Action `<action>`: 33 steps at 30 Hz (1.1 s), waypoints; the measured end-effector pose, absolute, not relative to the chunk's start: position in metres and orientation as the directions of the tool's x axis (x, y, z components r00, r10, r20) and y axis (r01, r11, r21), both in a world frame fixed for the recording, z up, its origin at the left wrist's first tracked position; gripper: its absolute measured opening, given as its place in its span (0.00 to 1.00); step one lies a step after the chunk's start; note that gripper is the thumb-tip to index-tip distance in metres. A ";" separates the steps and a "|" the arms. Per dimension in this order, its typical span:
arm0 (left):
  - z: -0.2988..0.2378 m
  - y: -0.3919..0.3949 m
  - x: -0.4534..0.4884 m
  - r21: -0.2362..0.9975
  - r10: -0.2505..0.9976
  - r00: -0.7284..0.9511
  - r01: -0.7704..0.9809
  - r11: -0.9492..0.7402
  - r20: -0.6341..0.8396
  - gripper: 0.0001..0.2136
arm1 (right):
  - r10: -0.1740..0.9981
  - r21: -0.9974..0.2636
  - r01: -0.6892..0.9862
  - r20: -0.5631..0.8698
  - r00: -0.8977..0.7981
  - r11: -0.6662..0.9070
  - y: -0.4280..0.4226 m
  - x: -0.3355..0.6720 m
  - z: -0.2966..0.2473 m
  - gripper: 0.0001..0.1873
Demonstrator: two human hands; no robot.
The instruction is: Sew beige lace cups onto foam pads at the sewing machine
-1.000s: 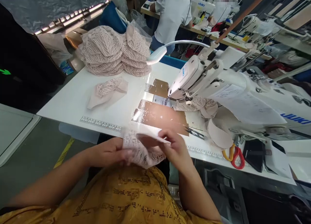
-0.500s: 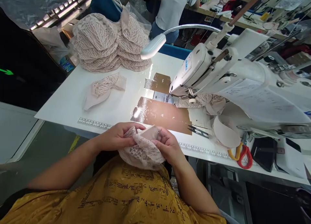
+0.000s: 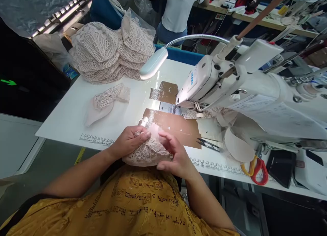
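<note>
A beige lace bra cup (image 3: 146, 153) is held at the table's front edge, close to my body. My left hand (image 3: 129, 140) grips its left side, thumb laid over the top. At the cup's right side, my right hand (image 3: 176, 156) has thumb and fingers spread apart around the lace edge; whether a fingertip touches it is hard to tell. Beyond them stands a white sewing machine (image 3: 204, 82), with more lace (image 3: 211, 112) lying under its head. One separate lace piece (image 3: 107, 99) rests on the table to the left.
Stacked lace cups (image 3: 102, 55) fill the back left of the table (image 3: 63, 116). A lamp (image 3: 154, 63) hangs over the work surface. Thread snips (image 3: 208, 144), scissors (image 3: 260, 173) and a black phone (image 3: 281, 166) lie at the right. A co-worker (image 3: 176, 14) sits beyond.
My right hand has loosened its pinch on the lace and spread its fingers. My left thumb has moved over the top of the cup. The view has shifted slightly.
</note>
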State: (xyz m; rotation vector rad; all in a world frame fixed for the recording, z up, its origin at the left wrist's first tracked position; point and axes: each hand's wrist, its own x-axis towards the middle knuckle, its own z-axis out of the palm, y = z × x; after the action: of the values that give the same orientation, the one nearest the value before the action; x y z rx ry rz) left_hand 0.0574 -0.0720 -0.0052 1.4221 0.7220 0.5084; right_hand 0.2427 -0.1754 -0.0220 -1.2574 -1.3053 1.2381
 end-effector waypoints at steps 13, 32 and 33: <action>-0.015 -0.073 0.052 0.993 0.713 0.691 0.082 0.088 -0.121 0.24 | 0.952 -0.905 -0.297 -0.294 -0.082 -0.305 -0.158 0.231 -0.016 0.22; -0.026 -0.095 0.037 0.323 0.517 0.830 -0.440 0.838 -0.209 0.43 | 0.855 -0.758 -0.640 -0.411 0.316 -0.128 -0.148 0.219 -0.025 0.14; -0.024 -0.098 0.041 0.356 0.523 0.818 -0.426 0.832 -0.242 0.40 | 0.871 -0.769 -0.619 -0.407 0.277 -0.162 -0.147 0.217 -0.026 0.14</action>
State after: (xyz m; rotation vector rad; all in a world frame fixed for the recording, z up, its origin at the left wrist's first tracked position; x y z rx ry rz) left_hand 0.0407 -0.0979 -0.0237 0.2945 0.3402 0.5134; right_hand 0.2169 -0.1471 -0.0258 -1.1114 -0.2965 1.3428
